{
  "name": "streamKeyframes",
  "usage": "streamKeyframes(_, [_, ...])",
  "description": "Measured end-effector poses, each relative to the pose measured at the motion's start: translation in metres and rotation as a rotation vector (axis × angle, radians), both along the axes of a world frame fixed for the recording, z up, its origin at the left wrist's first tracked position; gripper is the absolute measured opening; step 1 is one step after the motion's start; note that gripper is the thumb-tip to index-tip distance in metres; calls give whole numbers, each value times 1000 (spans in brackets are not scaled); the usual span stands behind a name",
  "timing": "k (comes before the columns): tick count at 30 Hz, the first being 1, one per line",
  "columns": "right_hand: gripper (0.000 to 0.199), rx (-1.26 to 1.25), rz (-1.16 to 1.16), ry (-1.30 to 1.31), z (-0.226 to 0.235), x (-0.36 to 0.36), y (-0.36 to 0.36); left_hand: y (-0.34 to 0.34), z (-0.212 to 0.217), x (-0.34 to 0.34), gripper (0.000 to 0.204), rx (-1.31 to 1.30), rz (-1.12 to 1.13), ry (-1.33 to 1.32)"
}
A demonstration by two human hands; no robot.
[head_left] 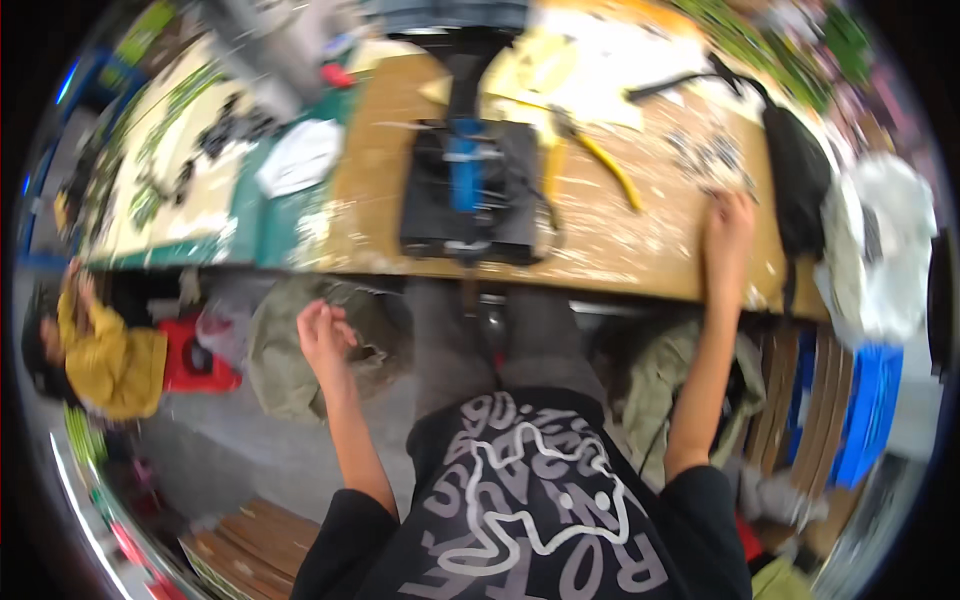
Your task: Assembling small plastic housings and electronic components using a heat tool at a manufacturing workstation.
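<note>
My right hand (pixel 730 222) rests on the right part of the brown worktop, at the near edge of a scatter of small metal pieces (pixel 708 150). Its fingers are drawn together at the tips; what they pinch, if anything, is too small and blurred to tell. My left hand (pixel 325 335) hangs off the table's front edge above an olive sack (pixel 280 350), loosely curled with fingers apart and holding nothing. In front of me stands a black bench device (pixel 420 200) with a blue bar (pixel 466 165). Yellow-handled pliers (pixel 610 165) lie to its right.
A black pouch with a strap (pixel 795 160) lies at the table's right end, beside a white plastic bag (pixel 885 240). Left are a green mat (pixel 270 220), a white packet (pixel 300 158) and dark parts (pixel 230 130). A person in yellow (pixel 120 355) is at far left.
</note>
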State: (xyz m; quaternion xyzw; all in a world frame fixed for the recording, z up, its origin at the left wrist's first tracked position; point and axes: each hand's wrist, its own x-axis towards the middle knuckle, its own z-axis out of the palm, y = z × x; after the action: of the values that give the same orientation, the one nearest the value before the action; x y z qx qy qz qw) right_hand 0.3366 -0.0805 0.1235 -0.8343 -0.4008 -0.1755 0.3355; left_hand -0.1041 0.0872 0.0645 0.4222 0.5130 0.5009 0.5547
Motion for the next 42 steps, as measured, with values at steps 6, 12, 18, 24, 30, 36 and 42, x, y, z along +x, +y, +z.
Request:
streamKeyframes(6, [6,-41,-53,3,-5,-3,-2,122,54,-17,20,453,189,58])
streamKeyframes(12, [4,-124,44,-23,-3,18,-6,272,44,-17,41,596,185,1147])
streamKeyframes(18, [7,-282,68,209,16,28,-1,299,48,10,40,605,167,1464])
streamKeyframes(24, [12,-363,6,497,28,34,3,315,45,6,20,913,168,1399])
streamKeyframes(30, [10,-258,105,537,25,18,-9,305,48,6,16,1077,204,1337])
streamKeyframes(36, [9,-353,111,278,18,12,-9,310,48,-2,15,871,-50,1302])
streamKeyframes(42, [11,-431,91,568,44,4,-6,304,40,3,36,1090,326,1466])
